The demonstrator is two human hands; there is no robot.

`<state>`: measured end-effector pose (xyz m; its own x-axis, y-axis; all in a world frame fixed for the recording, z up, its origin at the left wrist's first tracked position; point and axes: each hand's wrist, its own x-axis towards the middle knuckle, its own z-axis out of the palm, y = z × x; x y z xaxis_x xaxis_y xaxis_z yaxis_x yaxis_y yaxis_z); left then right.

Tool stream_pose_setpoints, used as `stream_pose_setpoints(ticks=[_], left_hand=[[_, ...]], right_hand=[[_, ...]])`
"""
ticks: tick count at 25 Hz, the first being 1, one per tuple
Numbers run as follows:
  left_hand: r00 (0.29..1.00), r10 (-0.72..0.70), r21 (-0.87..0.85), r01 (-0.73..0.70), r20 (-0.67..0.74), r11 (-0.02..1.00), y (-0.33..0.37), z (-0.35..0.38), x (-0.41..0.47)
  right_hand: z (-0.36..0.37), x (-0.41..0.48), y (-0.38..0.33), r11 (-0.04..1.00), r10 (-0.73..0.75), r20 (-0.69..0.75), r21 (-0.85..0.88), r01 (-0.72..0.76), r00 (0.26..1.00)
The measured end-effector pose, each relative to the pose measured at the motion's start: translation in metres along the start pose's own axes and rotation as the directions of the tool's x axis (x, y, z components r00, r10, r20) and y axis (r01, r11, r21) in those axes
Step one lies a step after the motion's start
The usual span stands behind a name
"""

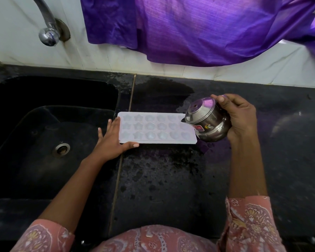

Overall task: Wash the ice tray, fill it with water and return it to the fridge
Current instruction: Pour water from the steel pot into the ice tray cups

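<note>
Pink patterned sleeves [249, 220] frame the bottom of our view, both forearms reaching forward over the dark counter [162, 179].

We see the ice tray [156, 128] lying flat on that counter, its left end right at the rim of the sink [44, 133]. It has 3 rows of 6 star and round moulds. Whether any hold water yet, we cannot tell.

Our left hand [113, 140] steadies the tray's left end, its fingers straight and slightly apart and its thumb laid along the front edge. Our right hand [238, 117] has its fingers and thumb curled round a small steel pot [205, 122], tilted with its lip over the tray's right end. We judge this to be the filling step.

The moulds look shallow, so a steep tilt would likely flood them and spill water across the rim. The counter around the tray shows wet patches. A push from the left hand could slide the tray on them, or nudge its end over the sink.

Farther out are the tap [47, 24] and a hanging purple cloth [189, 24].
</note>
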<state>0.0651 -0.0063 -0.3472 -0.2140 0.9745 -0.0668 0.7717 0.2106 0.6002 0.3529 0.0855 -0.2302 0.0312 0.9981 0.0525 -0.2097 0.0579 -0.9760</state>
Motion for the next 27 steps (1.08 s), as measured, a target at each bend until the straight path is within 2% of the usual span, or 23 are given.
stream_pose_setpoints(ticks=[15,27], left_hand=[[1.000,0.016,-0.004,-0.016,-0.001,1.000,-0.002,0.000,0.000],[1.000,-0.004,0.018,0.004,0.004,1.000,-0.003,0.000,-0.001]], right_hand=[[0.012,-0.001,0.005,0.997,0.045,0.021,0.064,-0.046,0.999],[0.029,-0.006,0.004,0.998,0.065,0.062,0.005,-0.065,0.996]])
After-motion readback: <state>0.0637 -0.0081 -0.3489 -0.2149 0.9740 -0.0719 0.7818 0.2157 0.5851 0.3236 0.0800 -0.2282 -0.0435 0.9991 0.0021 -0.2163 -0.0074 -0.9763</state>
